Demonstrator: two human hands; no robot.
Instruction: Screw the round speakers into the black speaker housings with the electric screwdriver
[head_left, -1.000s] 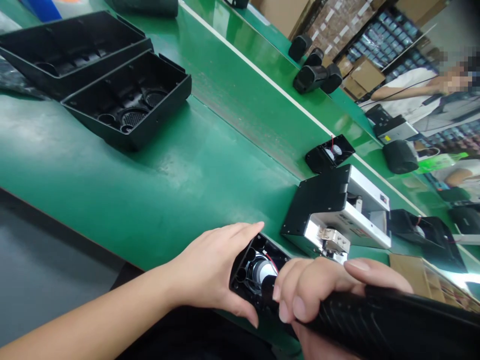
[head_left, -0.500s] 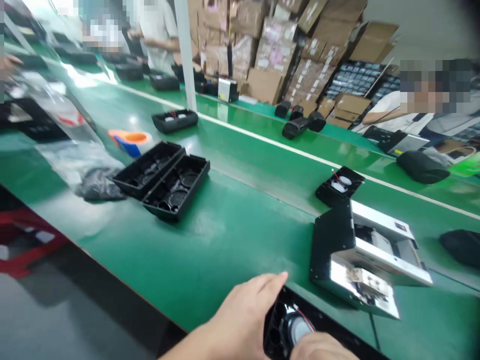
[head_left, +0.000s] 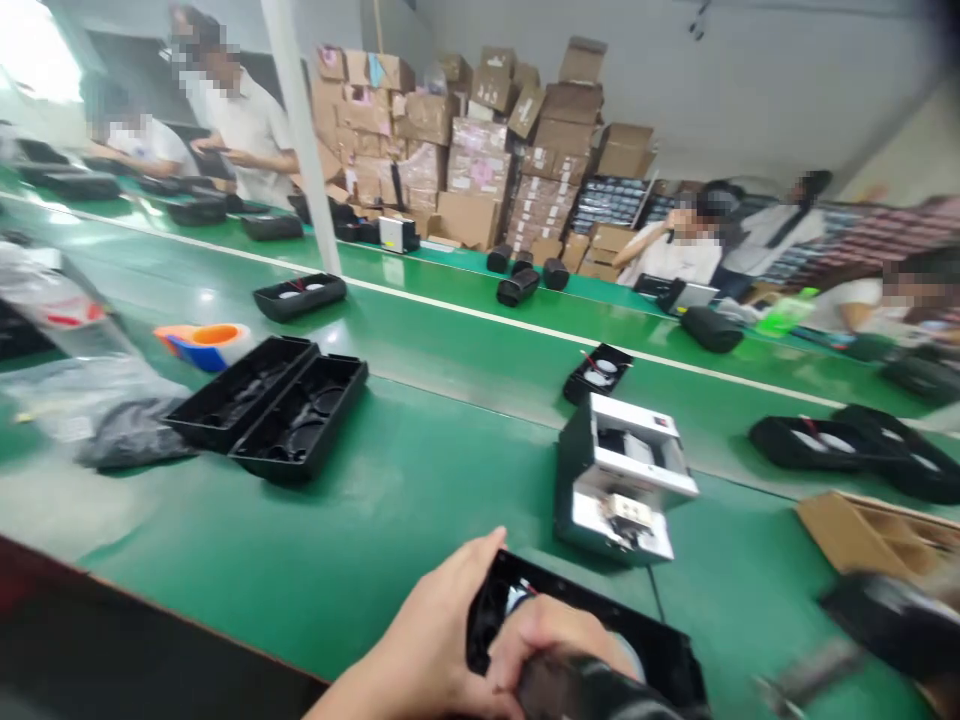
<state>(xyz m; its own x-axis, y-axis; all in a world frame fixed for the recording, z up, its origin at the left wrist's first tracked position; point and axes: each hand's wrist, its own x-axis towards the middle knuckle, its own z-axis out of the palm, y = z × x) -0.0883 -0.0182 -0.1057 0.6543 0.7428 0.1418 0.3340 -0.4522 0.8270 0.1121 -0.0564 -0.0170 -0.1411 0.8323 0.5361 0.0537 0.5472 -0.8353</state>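
Hands both closed: left hand (head_left: 427, 630) grips a black plastic housing (head_left: 600, 610) at its edge; right hand (head_left: 544, 640) wraps a blurred dark object (head_left: 577, 690) above it, over the green bench (head_left: 337, 540).

Plastic housing (head_left: 585, 600) just before the fixture (head_left: 622, 480)

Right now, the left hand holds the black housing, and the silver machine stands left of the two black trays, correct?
No: the silver machine stands right of the two black trays, in the head view. The left hand does hold the black housing.
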